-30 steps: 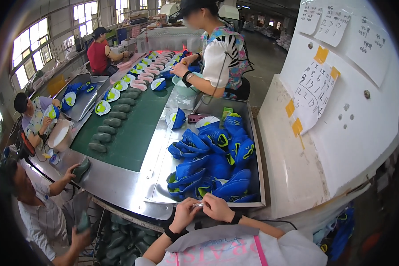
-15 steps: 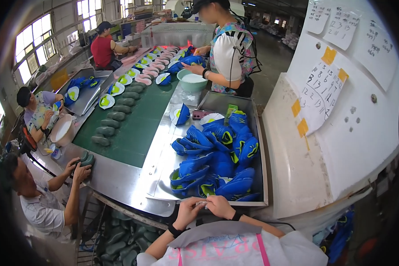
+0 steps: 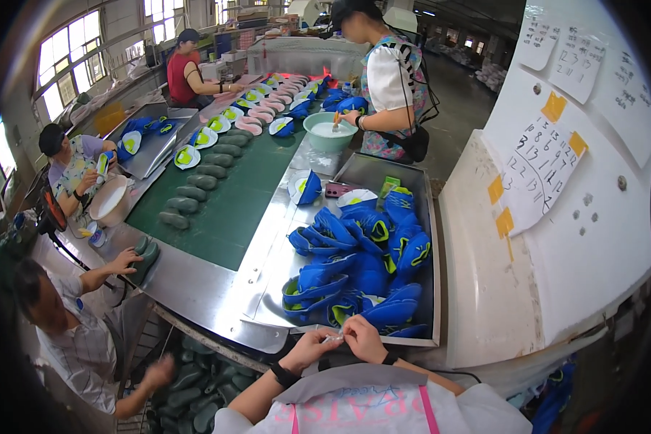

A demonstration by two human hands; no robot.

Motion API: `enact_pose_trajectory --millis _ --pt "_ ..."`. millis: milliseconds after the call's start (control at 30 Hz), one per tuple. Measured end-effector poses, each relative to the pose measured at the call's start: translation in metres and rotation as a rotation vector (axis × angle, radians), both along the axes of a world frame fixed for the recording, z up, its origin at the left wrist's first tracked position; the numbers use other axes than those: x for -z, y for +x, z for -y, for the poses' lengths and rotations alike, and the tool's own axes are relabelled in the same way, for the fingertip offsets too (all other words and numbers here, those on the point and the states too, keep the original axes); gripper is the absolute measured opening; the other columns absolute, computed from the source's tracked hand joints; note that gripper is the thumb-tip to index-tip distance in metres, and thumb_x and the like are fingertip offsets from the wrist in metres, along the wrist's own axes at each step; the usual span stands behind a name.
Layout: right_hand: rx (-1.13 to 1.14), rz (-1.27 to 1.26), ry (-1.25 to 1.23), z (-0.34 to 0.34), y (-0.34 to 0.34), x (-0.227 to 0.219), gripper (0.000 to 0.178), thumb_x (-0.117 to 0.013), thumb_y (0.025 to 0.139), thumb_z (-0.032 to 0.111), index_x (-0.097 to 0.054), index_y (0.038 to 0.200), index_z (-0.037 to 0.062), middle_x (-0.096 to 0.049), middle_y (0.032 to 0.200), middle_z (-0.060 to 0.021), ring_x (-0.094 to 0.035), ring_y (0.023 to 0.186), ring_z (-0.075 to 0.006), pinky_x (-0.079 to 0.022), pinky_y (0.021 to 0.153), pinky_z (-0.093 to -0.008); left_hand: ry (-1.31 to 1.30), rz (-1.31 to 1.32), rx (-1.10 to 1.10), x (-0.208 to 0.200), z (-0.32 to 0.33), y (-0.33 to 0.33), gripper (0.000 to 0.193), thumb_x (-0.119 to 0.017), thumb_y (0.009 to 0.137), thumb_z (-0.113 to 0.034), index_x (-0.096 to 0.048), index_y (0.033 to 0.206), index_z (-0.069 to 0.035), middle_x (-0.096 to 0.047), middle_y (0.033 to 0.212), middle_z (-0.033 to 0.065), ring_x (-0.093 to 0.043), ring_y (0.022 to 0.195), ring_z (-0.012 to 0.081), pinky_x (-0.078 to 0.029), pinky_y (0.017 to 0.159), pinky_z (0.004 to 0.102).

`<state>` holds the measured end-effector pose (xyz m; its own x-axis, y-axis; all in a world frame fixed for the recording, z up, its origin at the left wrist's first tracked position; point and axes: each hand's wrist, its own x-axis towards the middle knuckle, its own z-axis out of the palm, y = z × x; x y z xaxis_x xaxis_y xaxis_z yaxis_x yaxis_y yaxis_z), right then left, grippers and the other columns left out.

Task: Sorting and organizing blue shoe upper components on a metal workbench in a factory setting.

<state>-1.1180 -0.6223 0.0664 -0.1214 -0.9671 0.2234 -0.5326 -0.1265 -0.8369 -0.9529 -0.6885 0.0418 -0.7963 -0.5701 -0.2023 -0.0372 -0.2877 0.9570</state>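
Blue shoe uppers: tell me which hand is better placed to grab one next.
Right, probably: the right hand is nearer the blue shoe uppers, at the near edge of the metal tray, while the left hand sits farther back. Both seem to pinch a small whitish item, so neither looks free.

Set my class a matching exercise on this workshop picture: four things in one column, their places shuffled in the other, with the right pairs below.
Things
1. Pile of blue shoe uppers
2. Pale green basin
3. Small whitish thing
4. Sheet with orange tape

Places
A. On the white board
B. Between the left hand and right hand
C. In the metal tray
D. Just below a standing co-worker's hand

Pairs: 1-C, 2-D, 3-B, 4-A
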Motion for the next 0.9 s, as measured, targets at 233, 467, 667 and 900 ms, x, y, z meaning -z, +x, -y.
enact_pose_trajectory --millis 233,467,667,900 --pt "0.074 -0.022 0.005 0.005 0.001 0.009 0.011 -0.053 0.071 -0.005 -0.053 0.08 0.0021 -0.054 0.075 -0.014 -0.056 0.068 -0.0302 -0.044 0.058 -0.0338 0.297 -0.082 0.123 0.002 0.002 -0.007 0.028 -0.054 0.089 -0.02 -0.055 0.111 -0.002 -0.054 0.088 -0.0033 -0.044 0.076 0.0038 -0.037 0.071 0.0183" --pt "0.101 -0.053 -0.141 0.005 0.0 0.009 0.017 -0.053 0.073 -0.002 -0.056 0.089 0.0016 -0.057 0.08 -0.0133 -0.058 0.069 -0.0289 -0.046 0.059 -0.0325 0.455 -0.154 -0.019 0.006 -0.001 -0.014 0.035 -0.048 0.092 -0.021 -0.048 0.122 -0.003 -0.055 0.098 -0.0027 -0.048 0.084 0.0044 -0.04 0.077 0.0191" --pt "0.033 0.076 -0.129 0.007 -0.003 0.004 0.016 -0.059 0.077 0.004 -0.058 0.091 -0.0016 -0.057 0.081 -0.0121 -0.058 0.069 -0.0213 -0.046 0.061 -0.0266 0.46 -0.152 -0.025 0.02 0.004 -0.014 0.033 -0.046 0.093 -0.021 -0.05 0.12 -0.003 -0.057 0.088 -0.0017 -0.052 0.079 0.0057 -0.042 0.075 0.0193" --pt "-0.018 0.034 -0.133 0.01 -0.011 0.011 0.015 -0.06 0.081 0.011 -0.058 0.088 -0.0023 -0.057 0.082 -0.0101 -0.059 0.069 -0.02 -0.047 0.061 -0.0268 0.194 -0.125 0.074 0.004 0.01 -0.007 0.029 -0.045 0.093 -0.019 -0.053 0.114 -0.001 -0.057 0.086 -0.0006 -0.054 0.078 0.007 -0.043 0.072 0.022"
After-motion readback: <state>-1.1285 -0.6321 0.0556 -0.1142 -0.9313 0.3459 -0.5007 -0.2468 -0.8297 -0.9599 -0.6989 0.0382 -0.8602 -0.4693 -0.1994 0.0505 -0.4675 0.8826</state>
